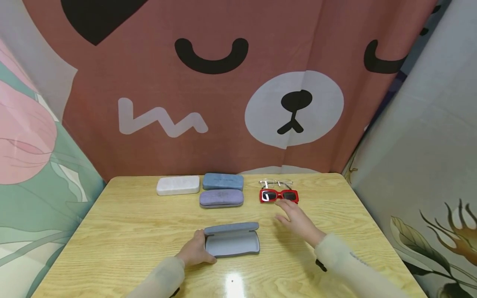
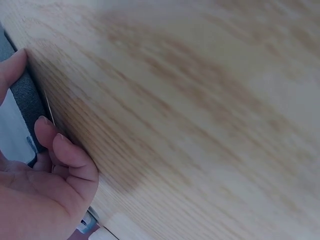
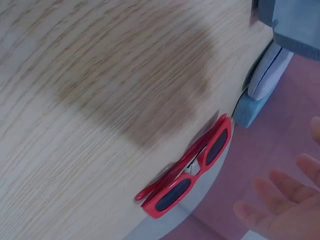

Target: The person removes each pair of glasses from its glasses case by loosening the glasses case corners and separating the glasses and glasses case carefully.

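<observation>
The open gray glasses case (image 1: pixel 232 245), lying between the hands, is gripped at its left end by the left hand (image 1: pixel 196 250) and should be held steady there. The right hand (image 1: pixel 297 218) is empty, its fingers loosely extended at the red-framed sunglasses (image 1: pixel 279 195) just ahead. These are best pinched by the frame, not the lenses, without the clear eyeglasses (image 1: pixel 276 182) beyond being disturbed.
</observation>
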The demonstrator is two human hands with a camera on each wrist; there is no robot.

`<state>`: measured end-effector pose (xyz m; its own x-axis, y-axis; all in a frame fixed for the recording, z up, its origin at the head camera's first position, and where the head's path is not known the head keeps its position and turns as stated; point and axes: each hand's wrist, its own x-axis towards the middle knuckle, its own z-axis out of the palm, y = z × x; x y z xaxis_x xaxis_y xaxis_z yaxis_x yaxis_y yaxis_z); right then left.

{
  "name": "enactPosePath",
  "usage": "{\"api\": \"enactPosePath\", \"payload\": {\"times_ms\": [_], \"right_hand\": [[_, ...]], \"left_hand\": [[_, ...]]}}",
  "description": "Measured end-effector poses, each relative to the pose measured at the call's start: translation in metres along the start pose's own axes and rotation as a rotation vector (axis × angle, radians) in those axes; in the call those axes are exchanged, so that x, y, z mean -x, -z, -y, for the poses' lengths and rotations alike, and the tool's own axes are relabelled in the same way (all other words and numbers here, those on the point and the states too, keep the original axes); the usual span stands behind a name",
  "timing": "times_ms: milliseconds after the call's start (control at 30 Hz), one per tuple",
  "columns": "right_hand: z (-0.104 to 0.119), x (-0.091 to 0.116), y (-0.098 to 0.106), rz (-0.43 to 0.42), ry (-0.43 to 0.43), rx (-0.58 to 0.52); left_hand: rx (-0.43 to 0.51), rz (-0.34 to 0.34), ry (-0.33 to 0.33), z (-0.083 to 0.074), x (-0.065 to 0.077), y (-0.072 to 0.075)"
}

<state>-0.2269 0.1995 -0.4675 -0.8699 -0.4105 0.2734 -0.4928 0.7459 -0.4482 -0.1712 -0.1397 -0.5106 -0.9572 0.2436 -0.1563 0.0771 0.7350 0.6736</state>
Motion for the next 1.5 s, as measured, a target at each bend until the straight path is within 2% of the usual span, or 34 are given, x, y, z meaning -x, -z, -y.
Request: {"api": "enactPosePath", "payload": {"times_ms": [67,300,433,567,733,967,1167,1300,1400,1500], "right_hand": [[0.003,0.000,-0.003,0.011,0.006,-0.008],[0.016,-0.001,-0.012,0.086,-0.052,-0.104],[0.024,-0.002,-0.017,0.175,-0.043,-0.187],[0.031,-0.004,-0.020,0.287,0.012,-0.246],[0.035,-0.008,-0.023,0.386,0.084,-0.246],[0.041,-0.024,-0.027,0.476,0.073,-0.256],[0.046,-0.042,-0.040,0.627,0.028,-0.289],[0.046,-0.051,-0.045,0.712,0.038,-0.286],[0.044,-0.052,-0.046,0.725,0.069,-0.293],[0.041,-0.049,-0.049,0.698,0.115,-0.311]], "left_hand": [[0.003,0.003,0.009,-0.001,0.000,0.000],[0.009,0.007,0.005,-0.003,0.002,0.001],[0.012,0.003,-0.004,-0.003,0.003,0.000],[0.006,0.001,-0.006,-0.004,0.004,0.000],[0.007,0.001,-0.012,-0.005,0.003,-0.001],[-0.003,-0.016,-0.022,-0.001,0.001,-0.003],[-0.010,-0.025,-0.012,0.000,0.002,-0.003],[-0.028,-0.032,-0.010,0.002,0.002,-0.004],[-0.035,-0.039,-0.034,0.004,0.002,-0.005],[-0.032,-0.056,-0.061,0.006,0.001,-0.006]]}}
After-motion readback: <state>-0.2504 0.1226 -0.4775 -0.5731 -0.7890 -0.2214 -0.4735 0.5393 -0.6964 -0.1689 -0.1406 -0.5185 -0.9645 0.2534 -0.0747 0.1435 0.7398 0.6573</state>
